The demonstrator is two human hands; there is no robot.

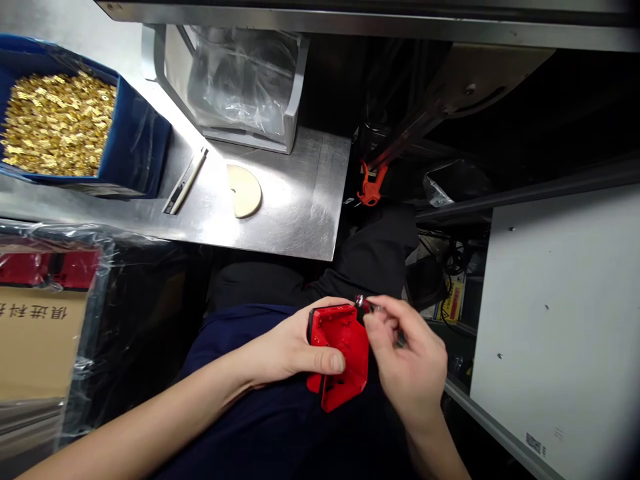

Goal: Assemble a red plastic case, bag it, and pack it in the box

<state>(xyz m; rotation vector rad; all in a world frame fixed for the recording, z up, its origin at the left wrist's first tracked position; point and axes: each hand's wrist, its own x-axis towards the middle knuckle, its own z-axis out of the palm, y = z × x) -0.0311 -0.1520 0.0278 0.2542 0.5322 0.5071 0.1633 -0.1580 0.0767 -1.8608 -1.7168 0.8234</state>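
While left fingers (pixel 329 302) clasp red casing (pixel 354 343), thumb (pixel 327 361) inside | right fingers (pixel 401 311) pinch small piece (pixel 362 303)

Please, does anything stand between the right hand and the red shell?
Only a small dark piece, at the fingertips of the right hand, near the upper rim of the red shell. Nothing else visible does.

One head-worn view looks forward and down from above the person's lap (pixel 280 440), close over the left hand (pixel 300 353) and right hand (pixel 413 363), taking in the near right corner of the surface (pixel 300 207) beyond.
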